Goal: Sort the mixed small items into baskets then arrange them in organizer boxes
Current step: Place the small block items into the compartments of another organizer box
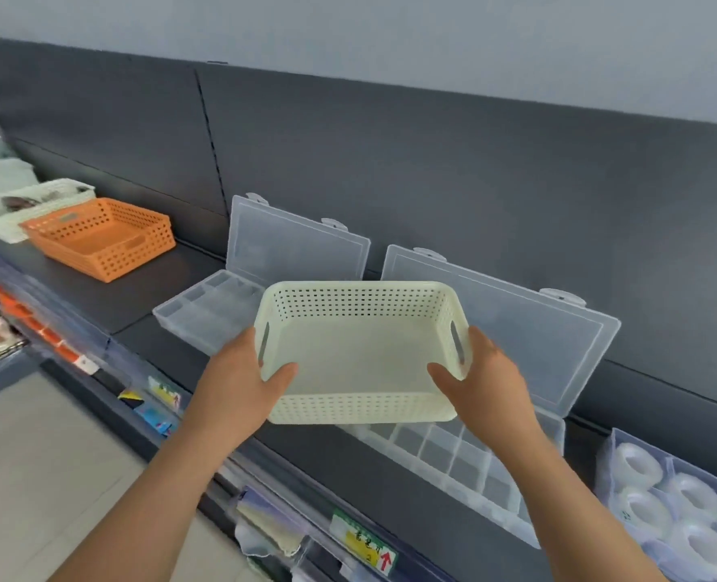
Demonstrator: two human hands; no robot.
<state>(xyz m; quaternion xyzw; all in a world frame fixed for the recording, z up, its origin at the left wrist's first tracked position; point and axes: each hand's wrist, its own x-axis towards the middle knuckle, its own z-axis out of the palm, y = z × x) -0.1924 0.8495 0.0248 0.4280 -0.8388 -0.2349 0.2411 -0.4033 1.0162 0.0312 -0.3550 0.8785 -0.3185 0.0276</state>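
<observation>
Both hands (239,371) (489,382) forward, thumbs inward.

We saw the cream basket (361,363) as matt, perforated plastic, and the far-left orange basket (100,237) as the same holed plastic. The left organizer box (222,304) and right organizer box (516,363) were clear, smooth, glossy plastic. The shelf (138,296) and back panel (432,161) looked matt dark grey. The tape rolls (684,497) on the right looked translucent and glossy.
</observation>
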